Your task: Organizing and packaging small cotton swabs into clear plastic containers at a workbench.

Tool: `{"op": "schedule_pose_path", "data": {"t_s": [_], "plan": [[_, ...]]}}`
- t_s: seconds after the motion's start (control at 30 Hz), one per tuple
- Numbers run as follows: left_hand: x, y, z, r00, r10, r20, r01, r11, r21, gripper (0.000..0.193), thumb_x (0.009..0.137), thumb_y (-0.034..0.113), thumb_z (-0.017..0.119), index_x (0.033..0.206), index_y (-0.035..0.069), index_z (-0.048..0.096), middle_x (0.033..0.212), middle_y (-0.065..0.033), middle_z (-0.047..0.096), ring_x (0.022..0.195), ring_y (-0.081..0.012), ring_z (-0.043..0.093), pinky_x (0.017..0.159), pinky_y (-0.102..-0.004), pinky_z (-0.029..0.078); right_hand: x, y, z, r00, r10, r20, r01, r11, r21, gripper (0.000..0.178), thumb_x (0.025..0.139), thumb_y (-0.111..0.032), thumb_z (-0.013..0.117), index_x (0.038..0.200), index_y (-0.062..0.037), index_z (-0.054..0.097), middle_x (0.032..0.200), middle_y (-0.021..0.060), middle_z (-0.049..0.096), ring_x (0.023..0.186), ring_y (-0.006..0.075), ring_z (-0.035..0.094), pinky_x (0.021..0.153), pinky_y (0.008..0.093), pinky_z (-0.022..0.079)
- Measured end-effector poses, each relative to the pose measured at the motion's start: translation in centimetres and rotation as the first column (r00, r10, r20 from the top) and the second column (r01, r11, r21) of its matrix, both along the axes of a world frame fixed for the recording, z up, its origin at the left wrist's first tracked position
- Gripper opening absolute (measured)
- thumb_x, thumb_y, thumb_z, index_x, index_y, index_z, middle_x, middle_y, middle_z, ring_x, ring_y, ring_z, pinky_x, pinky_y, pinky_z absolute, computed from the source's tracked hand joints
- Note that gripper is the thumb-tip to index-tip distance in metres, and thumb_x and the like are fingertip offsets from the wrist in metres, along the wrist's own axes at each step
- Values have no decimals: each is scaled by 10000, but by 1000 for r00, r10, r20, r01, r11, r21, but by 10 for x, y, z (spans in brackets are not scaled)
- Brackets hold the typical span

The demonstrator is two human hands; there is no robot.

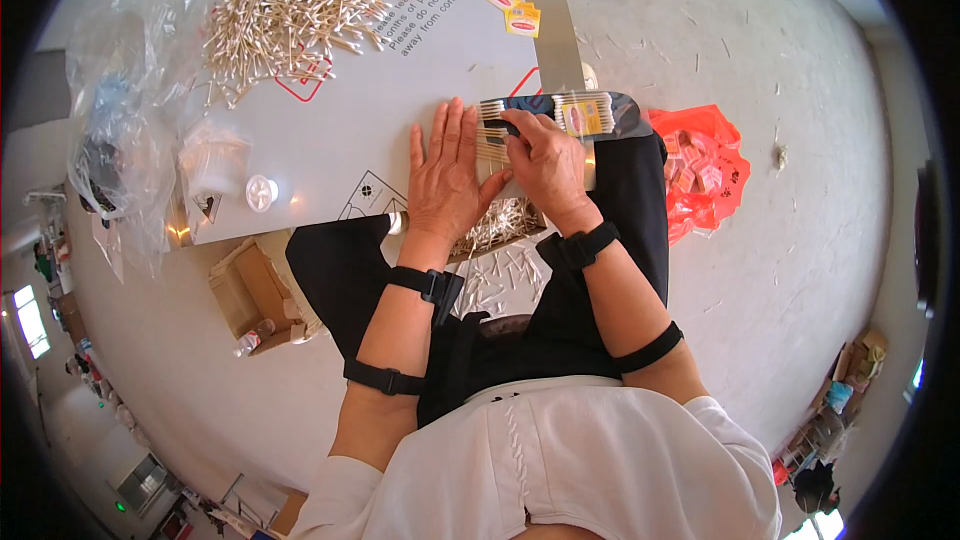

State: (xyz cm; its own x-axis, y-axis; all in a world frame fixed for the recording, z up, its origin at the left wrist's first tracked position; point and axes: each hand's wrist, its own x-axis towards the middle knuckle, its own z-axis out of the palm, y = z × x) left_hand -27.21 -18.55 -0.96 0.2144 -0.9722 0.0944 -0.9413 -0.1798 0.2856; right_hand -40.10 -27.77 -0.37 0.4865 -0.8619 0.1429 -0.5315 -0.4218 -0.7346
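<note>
My left hand (442, 175) lies flat with its fingers stretched out, at the near right part of the grey table (330, 140). Its thumb reaches toward several cotton swabs (489, 148) lying side by side. Bent over those swabs, my right hand (552, 158) has thumb and forefinger drawn together on them; the fingertips are partly hidden. Beneath it runs a dark, round-ended strip (626, 116) bearing a row of swabs (562, 106). A yellow card (582, 118) lies on that row, right of my right hand.
A big heap of cotton swabs (300, 15) covers the far left. Yellow cards (522, 20) lie at the far edge. A white cup (262, 193) stands beside plastic bags (130, 110). Below are a swab-filled box (505, 225), a cardboard box (245, 285) and a red bag (725, 150) of packs.
</note>
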Motion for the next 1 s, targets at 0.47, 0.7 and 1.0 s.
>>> {"op": "schedule_pose_path", "data": {"t_s": [0.47,0.7,1.0], "plan": [[-1,-1,-1,1000,15,0,-15,1000,24,911,851,564,612,1520,54,263,1603,-109,226,1492,-261,184,1197,-525,115,0,-7,6,999,48,-25,-44,989,144,358,764,-184,726,1108,-125,644,849,99,657,768,317,669,660,437,531],[0,0,-2,1000,9,-24,-9,1000,17,936,837,568,620,1523,47,255,1607,-110,218,1495,-261,173,1200,-520,108,-5,-19,20,956,194,-219,-182,980,75,636,711,-133,777,1307,-130,555,929,73,644,829,234,652,769,375,505],[2,1,-2,1000,-1,0,1,999,48,837,936,550,487,1535,32,217,1605,-136,213,1489,-296,190,1191,-531,116,-2,-32,5,955,215,-206,-216,976,20,445,770,-234,745,1199,-201,631,973,87,652,916,314,651,830,543,475]]}}
